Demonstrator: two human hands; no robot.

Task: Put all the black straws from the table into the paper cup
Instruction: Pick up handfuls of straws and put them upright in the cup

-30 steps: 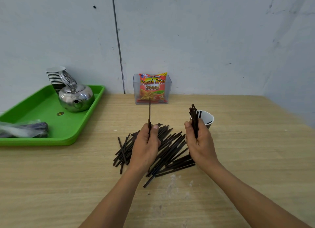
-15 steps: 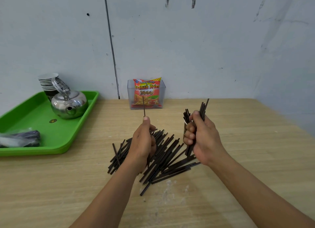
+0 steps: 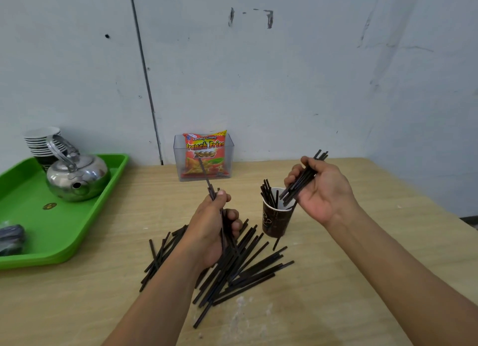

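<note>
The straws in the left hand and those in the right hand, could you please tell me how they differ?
The straws in the left hand stand almost upright above the loose pile, one poking well higher than the rest. The bundle in the right hand slants, its lower ends at the mouth of the paper cup. The bundle looks thicker. Both are black and gripped in curled fingers.

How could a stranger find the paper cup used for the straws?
On the wooden table, look right of the pile of black straws, near the right hand. The dark brown paper cup stands alone with upright straws inside, unlike the stacked cups on the green tray.
</note>
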